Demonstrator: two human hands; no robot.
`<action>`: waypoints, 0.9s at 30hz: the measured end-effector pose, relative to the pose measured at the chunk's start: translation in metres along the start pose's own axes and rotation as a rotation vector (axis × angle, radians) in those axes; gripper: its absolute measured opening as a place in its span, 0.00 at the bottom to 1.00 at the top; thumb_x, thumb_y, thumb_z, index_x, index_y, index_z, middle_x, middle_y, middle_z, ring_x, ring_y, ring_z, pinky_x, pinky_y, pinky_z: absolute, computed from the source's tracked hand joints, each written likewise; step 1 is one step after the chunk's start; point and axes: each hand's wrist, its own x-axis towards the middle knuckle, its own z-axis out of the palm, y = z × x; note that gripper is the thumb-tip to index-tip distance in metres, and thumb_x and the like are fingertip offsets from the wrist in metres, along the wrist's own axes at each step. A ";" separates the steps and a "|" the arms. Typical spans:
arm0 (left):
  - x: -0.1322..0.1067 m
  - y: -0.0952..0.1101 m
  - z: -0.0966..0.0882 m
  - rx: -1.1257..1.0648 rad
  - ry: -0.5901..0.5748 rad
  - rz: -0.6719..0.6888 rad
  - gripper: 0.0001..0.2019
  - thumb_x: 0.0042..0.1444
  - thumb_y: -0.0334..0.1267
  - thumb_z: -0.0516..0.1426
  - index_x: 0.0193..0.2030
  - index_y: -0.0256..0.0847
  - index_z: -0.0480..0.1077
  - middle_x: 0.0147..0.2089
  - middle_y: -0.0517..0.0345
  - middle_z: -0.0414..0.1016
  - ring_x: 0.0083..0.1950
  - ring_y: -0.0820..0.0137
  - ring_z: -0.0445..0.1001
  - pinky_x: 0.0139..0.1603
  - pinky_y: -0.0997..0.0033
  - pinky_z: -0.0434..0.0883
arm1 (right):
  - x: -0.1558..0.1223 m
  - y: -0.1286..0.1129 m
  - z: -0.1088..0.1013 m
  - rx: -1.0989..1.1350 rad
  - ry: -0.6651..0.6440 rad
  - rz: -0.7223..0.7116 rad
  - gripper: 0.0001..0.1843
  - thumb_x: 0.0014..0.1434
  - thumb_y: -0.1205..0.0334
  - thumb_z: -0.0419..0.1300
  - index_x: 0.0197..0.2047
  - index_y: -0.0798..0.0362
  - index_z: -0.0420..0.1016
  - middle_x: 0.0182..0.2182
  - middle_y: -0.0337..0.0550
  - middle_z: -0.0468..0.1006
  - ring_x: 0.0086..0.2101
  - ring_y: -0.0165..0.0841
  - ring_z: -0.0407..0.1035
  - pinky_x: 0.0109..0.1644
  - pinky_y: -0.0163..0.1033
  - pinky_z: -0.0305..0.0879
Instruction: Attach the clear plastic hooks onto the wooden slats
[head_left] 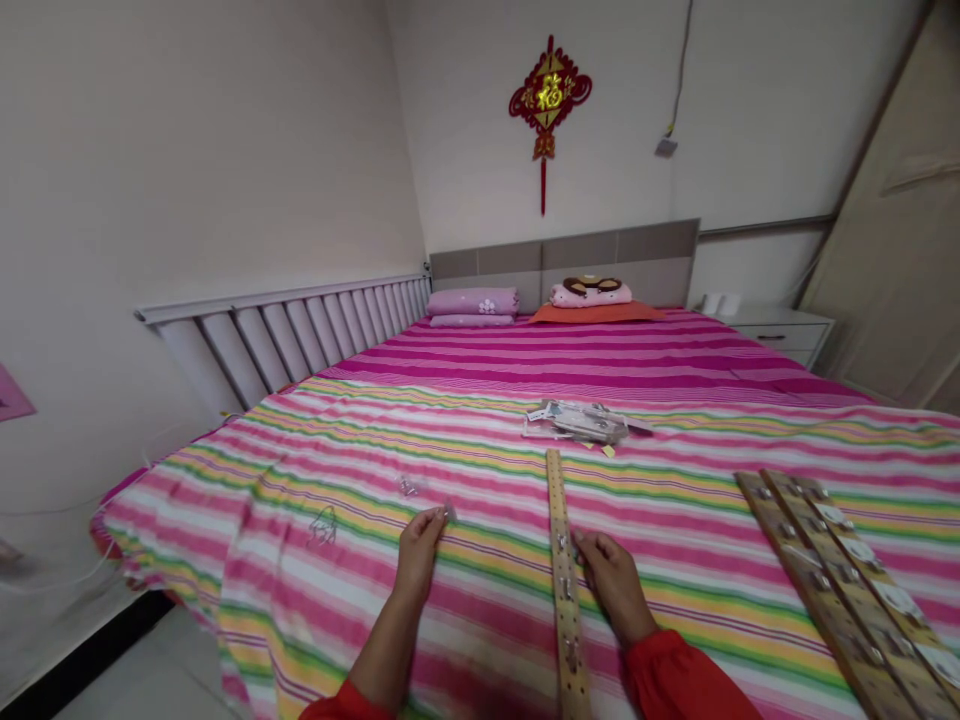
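Left hand [418,548] is extended, pinched shut on a small greyish part [448,514]. Right hand [611,580] is curled against the long perforated wooden strip [561,590], laid between both hands on the pink striped bed [675,400]. Its grip cannot be told.

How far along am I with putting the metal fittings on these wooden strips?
Done: the two strips on the right already carry fittings along their length. In hand: your right hand rests against the middle strip, which seems to have a few fittings low down, while your left hand pinches a small metal piece. Left: that strip's upper holes look bare, and the clear bag holds more parts.
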 end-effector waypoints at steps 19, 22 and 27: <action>-0.020 -0.020 0.001 -0.284 -0.140 -0.010 0.18 0.44 0.49 0.63 0.36 0.35 0.73 0.34 0.54 0.77 0.37 0.66 0.76 0.42 0.65 0.74 | -0.009 -0.052 0.063 -0.387 -0.320 -0.399 0.10 0.50 0.56 0.60 0.31 0.53 0.78 0.22 0.38 0.73 0.24 0.32 0.66 0.29 0.35 0.61; -0.022 -0.018 0.001 -0.234 -0.168 0.008 0.19 0.44 0.50 0.62 0.37 0.36 0.74 0.34 0.53 0.77 0.37 0.66 0.76 0.42 0.65 0.74 | -0.013 -0.062 0.095 -0.671 -0.479 -0.542 0.15 0.52 0.67 0.56 0.42 0.51 0.78 0.29 0.42 0.77 0.31 0.34 0.70 0.37 0.36 0.63; -0.022 -0.017 0.000 -0.160 -0.193 0.032 0.19 0.44 0.50 0.60 0.37 0.36 0.74 0.35 0.52 0.78 0.38 0.64 0.76 0.41 0.65 0.73 | -0.011 -0.058 0.123 -1.020 -0.555 -0.610 0.20 0.53 0.72 0.54 0.48 0.50 0.74 0.39 0.46 0.78 0.40 0.35 0.71 0.42 0.33 0.61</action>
